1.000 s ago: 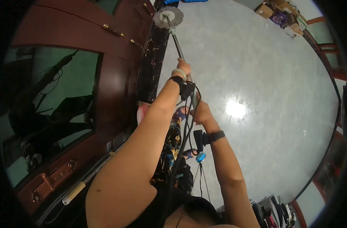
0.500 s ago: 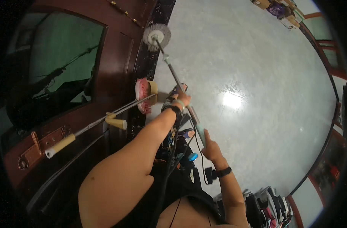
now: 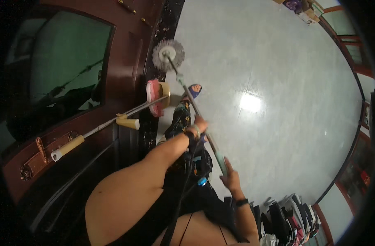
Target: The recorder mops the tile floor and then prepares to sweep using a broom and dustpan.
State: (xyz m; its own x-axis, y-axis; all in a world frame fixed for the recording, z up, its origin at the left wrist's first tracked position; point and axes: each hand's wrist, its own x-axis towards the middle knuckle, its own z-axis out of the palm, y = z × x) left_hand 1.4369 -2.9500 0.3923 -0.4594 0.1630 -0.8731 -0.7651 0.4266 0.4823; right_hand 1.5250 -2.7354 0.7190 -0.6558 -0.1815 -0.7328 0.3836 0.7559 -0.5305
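Observation:
A mop with a round grey fringed head (image 3: 178,55) and a long thin pole lies slantwise ahead of me. Its head rests where the grey floor meets the black marble strip along the door. My left hand (image 3: 200,124) is wrapped round the middle of the pole (image 3: 190,96). Near the pole's pale green upper end (image 3: 221,162), my right hand (image 3: 232,178) grips it, thumb laid along the grip. Left of the pole stands a pink-bristled broom (image 3: 156,97) with a beige part beside it, its long handle (image 3: 68,148) leaning toward the door.
A dark red door (image 3: 130,53) with a dark glass pane and an ornate handle (image 3: 40,149) borders the left. My sandalled foot (image 3: 194,89) is beside the mop pole. Piled clothes (image 3: 284,221) are at lower right, boxes (image 3: 308,15) at the far right.
The mop head has come back toward me along the floor's left edge. My hands have shifted back slightly with the pole, and one foot now shows farther forward.

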